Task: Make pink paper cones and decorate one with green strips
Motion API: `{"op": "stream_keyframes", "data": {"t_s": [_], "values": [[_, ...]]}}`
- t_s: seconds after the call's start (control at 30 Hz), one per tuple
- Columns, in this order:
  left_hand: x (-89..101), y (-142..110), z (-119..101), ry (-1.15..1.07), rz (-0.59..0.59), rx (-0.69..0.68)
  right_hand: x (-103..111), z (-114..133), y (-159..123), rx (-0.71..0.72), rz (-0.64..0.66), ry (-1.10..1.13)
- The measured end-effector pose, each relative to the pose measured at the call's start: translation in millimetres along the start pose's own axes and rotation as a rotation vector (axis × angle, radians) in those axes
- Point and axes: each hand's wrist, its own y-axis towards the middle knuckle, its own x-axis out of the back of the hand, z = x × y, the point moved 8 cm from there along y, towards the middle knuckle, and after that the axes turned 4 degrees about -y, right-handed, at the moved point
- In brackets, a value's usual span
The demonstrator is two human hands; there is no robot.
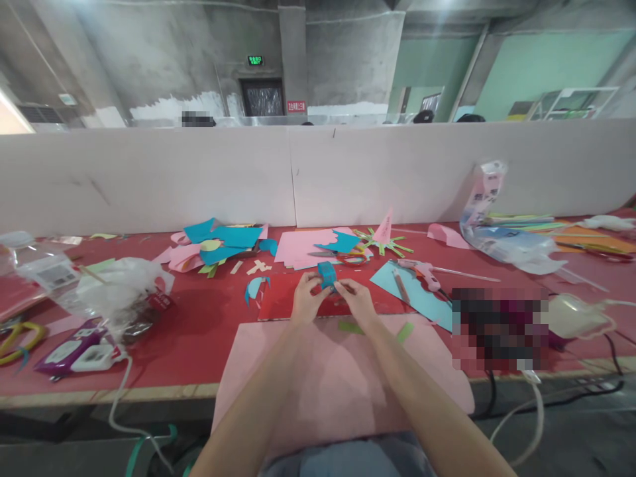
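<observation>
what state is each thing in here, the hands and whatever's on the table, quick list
left hand, closed on the blue paper piece
right hand, fingers pinching the same piece
blue paper piece, bent into a boxy shape, held
pink cone, upright, tip up
glue gun, lying down; on or off can't be told
light blue sheet, flat
pink sheet, laid over the table's front edge
exit sign, lit green

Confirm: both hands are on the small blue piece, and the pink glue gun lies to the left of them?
No: the head view shows the pink glue gun to their right. The left hand and right hand are on the blue piece.
</observation>
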Motion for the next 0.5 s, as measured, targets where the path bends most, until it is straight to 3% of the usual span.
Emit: {"op": "stream_keyframes", "data": {"t_s": [0.17,0.27,0.33,0.4,0.5], "values": [[6.3,-1,-11,-0.022,-0.066,-0.061,4,-4,1,-0.052,-0.037,0.102],[21.1,-3,-13,-0.126,-0.205,-0.049,9,-14,1,-0.142,-0.051,0.268],[27.8,-3,-6,-0.251,-0.275,0.018,6,-17,1,-0.174,0.009,0.34],[23.9,-1,6,-0.401,-0.249,0.12,1,-18,0,-0.184,0.075,0.375],[2.4,0,19,-0.623,-0.073,0.262,2,-17,1,-0.175,0.061,0.409]]}}
